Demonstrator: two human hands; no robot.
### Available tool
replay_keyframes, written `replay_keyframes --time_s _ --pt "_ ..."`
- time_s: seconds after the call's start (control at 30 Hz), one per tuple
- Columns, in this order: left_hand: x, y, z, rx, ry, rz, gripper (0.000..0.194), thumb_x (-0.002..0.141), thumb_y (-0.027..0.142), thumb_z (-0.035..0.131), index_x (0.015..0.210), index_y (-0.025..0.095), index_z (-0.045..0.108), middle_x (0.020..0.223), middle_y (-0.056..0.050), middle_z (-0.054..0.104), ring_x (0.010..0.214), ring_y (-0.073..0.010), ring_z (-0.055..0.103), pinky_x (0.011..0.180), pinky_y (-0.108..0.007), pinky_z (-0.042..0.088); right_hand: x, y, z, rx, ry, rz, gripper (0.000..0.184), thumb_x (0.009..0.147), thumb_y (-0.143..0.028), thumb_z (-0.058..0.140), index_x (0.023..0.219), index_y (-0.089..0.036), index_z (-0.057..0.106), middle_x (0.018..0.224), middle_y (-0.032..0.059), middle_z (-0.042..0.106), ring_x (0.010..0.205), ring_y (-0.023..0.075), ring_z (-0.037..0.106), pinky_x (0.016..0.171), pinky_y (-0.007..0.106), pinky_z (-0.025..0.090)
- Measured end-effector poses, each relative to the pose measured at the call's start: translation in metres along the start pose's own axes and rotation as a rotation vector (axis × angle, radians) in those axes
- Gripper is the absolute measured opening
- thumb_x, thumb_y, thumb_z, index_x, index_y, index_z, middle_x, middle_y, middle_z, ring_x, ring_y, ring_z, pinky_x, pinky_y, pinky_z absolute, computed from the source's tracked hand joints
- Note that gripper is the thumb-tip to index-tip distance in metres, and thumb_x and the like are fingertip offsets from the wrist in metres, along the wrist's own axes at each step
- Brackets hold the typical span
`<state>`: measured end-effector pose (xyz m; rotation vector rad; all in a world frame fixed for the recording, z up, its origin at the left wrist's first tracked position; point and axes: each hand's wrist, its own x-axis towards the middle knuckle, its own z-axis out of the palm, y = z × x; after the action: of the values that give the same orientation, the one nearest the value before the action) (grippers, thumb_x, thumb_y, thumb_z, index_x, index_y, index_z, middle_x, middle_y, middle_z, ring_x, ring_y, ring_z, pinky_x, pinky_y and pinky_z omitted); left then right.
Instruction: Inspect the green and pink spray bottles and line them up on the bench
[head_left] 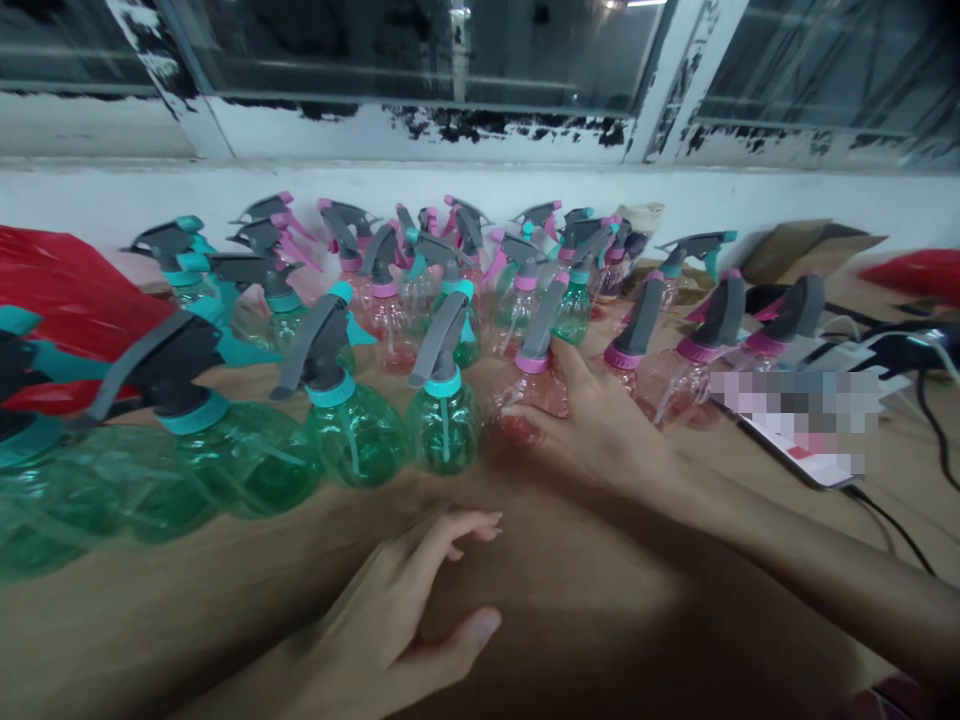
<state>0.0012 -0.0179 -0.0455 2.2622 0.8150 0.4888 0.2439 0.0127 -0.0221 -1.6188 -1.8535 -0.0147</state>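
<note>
My right hand [600, 420] reaches forward and closes around the body of a pink spray bottle [525, 400] with a grey trigger head and a pink collar. It stands upright in the front row. Just left of it is a small green spray bottle [444, 430] with a turquoise collar, and beyond that a second green spray bottle [358, 435]. My left hand [405, 610] hovers nearer to me over the brown tabletop [570, 600], fingers apart and slightly curled, with nothing in it.
Behind stand several more pink and green spray bottles along a white wall [420, 185]. Red plastic [82, 300] lies at the left. On the right are pink bottles [686, 380], a phone [802, 430] with a cable and a brown carton [806, 250].
</note>
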Motion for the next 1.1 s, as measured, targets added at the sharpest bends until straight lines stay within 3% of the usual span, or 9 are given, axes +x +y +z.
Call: replay_keyframes --time_s 0.13,0.3,0.4,0.53,0.67,0.83,1.1 --pt "0.003 0.002 -0.002 -0.001 -0.019 -0.004 0.047 0.081 0.027 0.057 0.124 0.035 0.041 0.118 -0.001 0.063 0.094 -0.0230 0.064 0.085 -0.041 0.051 -0.013 -0.005 -0.012 -0.047 0.055 -0.019 0.063 0.083 -0.040 0.064 0.135 -0.015 0.041 0.129 0.0191 0.056 0.117 0.0357 0.055 0.090 0.053 0.049" --pt "0.010 0.001 -0.005 0.058 -0.078 -0.014 0.045 0.086 0.025 0.053 0.126 0.036 0.037 0.121 0.000 0.061 0.098 -0.0200 0.064 0.086 -0.037 0.051 -0.040 -0.005 -0.045 -0.009 0.002 0.090 0.034 0.089 -0.045 0.054 0.112 -0.022 0.061 0.095 0.0076 0.071 0.080 0.0254 0.069 0.070 0.041 0.056" --pt "0.015 0.001 0.000 0.069 -0.058 0.031 0.044 0.087 0.026 0.052 0.126 0.038 0.035 0.121 0.002 0.061 0.096 -0.0186 0.065 0.084 -0.035 0.052 -0.052 0.011 -0.060 -0.014 0.011 0.159 0.031 0.088 -0.047 0.054 0.104 -0.023 0.065 0.084 0.0046 0.070 0.063 0.0197 0.067 0.060 0.034 0.055" --pt "0.024 0.005 0.007 0.071 -0.017 0.068 0.039 0.087 0.026 0.052 0.123 0.036 0.040 0.118 0.002 0.063 0.091 -0.0179 0.066 0.082 -0.034 0.053 -0.057 0.041 -0.068 -0.098 0.111 0.224 0.032 0.088 -0.047 0.053 0.104 -0.021 0.064 0.081 0.0047 0.068 0.058 0.0173 0.063 0.056 0.033 0.052" --pt "0.036 0.011 0.013 0.071 -0.017 0.117 0.036 0.087 0.025 0.053 0.121 0.034 0.042 0.114 0.001 0.065 0.088 -0.0175 0.066 0.079 -0.033 0.053 -0.054 0.059 -0.066 -0.061 0.142 0.264 0.043 0.085 -0.053 0.054 0.111 -0.018 0.059 0.094 0.0099 0.068 0.064 0.0198 0.065 0.057 0.035 0.053" --pt "0.051 0.018 0.022 0.087 -0.025 0.095 0.035 0.088 0.025 0.052 0.118 0.037 0.040 0.110 0.004 0.065 0.087 -0.0164 0.066 0.079 -0.034 0.054 -0.041 0.062 -0.052 -0.041 0.090 0.250 0.060 0.084 -0.057 0.053 0.126 -0.015 0.048 0.108 0.0157 0.067 0.078 0.0285 0.068 0.065 0.043 0.053" --pt "0.071 0.029 0.028 0.065 -0.013 0.024 0.027 0.089 0.025 0.051 0.112 0.036 0.044 0.105 0.006 0.064 0.083 -0.0141 0.064 0.079 -0.033 0.051 -0.026 0.057 -0.035 -0.112 -0.036 0.276 0.053 0.083 -0.055 0.057 0.121 -0.018 0.052 0.105 0.0134 0.067 0.091 0.0335 0.066 0.068 0.043 0.052"
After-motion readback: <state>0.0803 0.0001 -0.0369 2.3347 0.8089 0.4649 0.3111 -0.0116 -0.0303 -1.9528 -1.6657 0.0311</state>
